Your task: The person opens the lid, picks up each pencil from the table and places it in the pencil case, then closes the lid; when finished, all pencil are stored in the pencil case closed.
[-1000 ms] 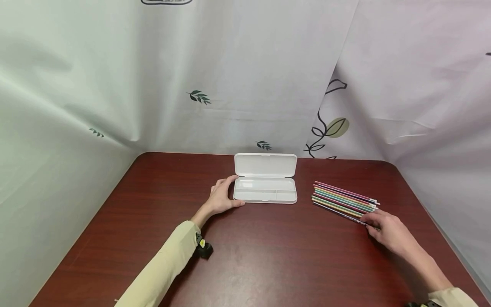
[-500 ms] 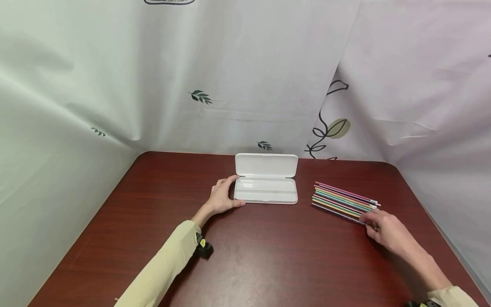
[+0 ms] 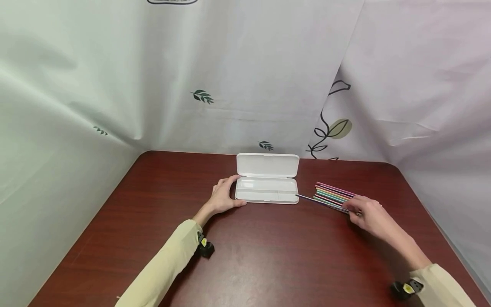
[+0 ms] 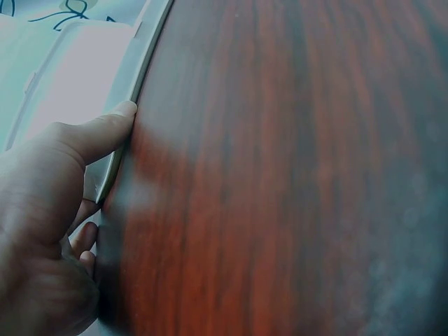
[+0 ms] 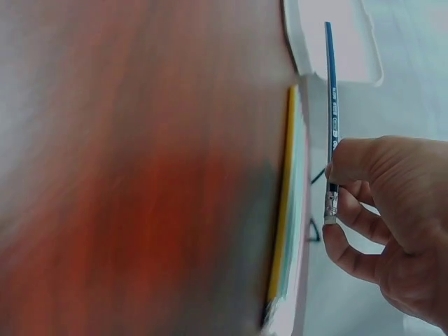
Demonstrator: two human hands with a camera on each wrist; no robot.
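Observation:
A white pencil case point(image 3: 264, 196) lies with its lid raised on the table, a divided tray in its base. My left hand point(image 3: 220, 198) grips the case's left end, with the thumb at the front edge and fingers around the back corner; the left wrist view shows the thumb point(image 4: 105, 133) on the rim. Between thumb and fingers of my right hand point(image 3: 370, 215) is a dark blue pencil point(image 5: 332, 91), pinched near its eraser end. Its far tip reaches the case's right edge in the head view. Below it lies a row of coloured pencils point(image 3: 333, 195), partly hidden by the right hand.
The reddish-brown wooden table point(image 3: 245, 256) extends in front of the case. White patterned sheeting point(image 3: 245, 85) hangs behind and along both sides. Each wrist wears a small black camera.
My right hand has lifted the dark blue pencil from the front of the row and moved left with it towards the case. The left hand has stayed on the case.

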